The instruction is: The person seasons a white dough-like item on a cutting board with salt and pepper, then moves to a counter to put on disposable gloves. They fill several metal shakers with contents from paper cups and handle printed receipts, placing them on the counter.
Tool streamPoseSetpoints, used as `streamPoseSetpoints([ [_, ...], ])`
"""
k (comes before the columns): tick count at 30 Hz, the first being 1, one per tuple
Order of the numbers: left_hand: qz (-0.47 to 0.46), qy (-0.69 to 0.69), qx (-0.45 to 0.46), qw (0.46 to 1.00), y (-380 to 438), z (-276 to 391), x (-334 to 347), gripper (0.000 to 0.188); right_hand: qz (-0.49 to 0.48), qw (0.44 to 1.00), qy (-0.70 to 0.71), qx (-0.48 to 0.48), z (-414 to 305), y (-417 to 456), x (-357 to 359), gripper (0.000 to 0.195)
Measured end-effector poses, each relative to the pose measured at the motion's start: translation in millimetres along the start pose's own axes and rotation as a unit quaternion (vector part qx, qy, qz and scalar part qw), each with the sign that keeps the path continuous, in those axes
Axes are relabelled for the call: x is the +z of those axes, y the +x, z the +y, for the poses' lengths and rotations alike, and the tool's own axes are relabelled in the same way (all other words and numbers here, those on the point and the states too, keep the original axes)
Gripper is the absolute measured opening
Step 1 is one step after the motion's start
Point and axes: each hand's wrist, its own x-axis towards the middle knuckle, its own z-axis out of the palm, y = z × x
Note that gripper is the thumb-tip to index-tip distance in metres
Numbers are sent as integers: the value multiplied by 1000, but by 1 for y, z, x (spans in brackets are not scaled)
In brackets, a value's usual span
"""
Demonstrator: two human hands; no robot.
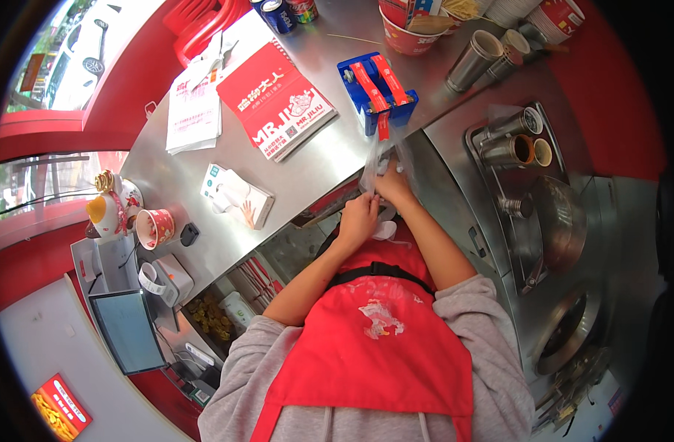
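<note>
At the front edge of the steel counter, my left hand [360, 216] pinches the lower part of a clear plastic bag [372, 166]. My right hand [393, 181] is beside it, slightly higher, with its fingers in or behind the bag's film; part of that hand is hidden by the plastic. Just above my hands stands a blue bag-sealing tape dispenser [364, 94] with red printed tape across its top. A strip of the red tape [383, 126] hangs down at the top of the bag. Something white, its kind unclear, lies below my hands against the red apron [370, 353].
Left on the counter [309, 166] are a red paper-bag stack [276, 99], white bags [194, 110] and a tissue box [237, 196]. Drink cans [279, 16] and a paper tub of sticks [409, 38] stand at the back. Steel shakers [474, 61] and a tray [489, 193] are right.
</note>
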Motion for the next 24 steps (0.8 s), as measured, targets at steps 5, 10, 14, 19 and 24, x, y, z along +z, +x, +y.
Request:
streamPoseSetpoints([
  [5, -6, -101, -8, 995, 14, -1, -22, 27, -28, 987, -107, -119, -15, -16, -36, 70],
  [10, -93, -499, -62, 859, -10, 15, -70, 14, -109, 928, 176, -311, -47, -139, -97, 27],
  [14, -127, -542, 40, 830, -20, 59, -100, 42, -114, 922, 223, -294, -39, -174, -103, 22],
  [19, -176, -506, -45, 843, -18, 79, -129, 57, -105, 896, 372, -219, -19, -184, -117, 15],
  [24, -167, -421, 80, 888, -13, 100, -133, 50, -27, 905, 355, -232, -15, -199, -130, 17],
])
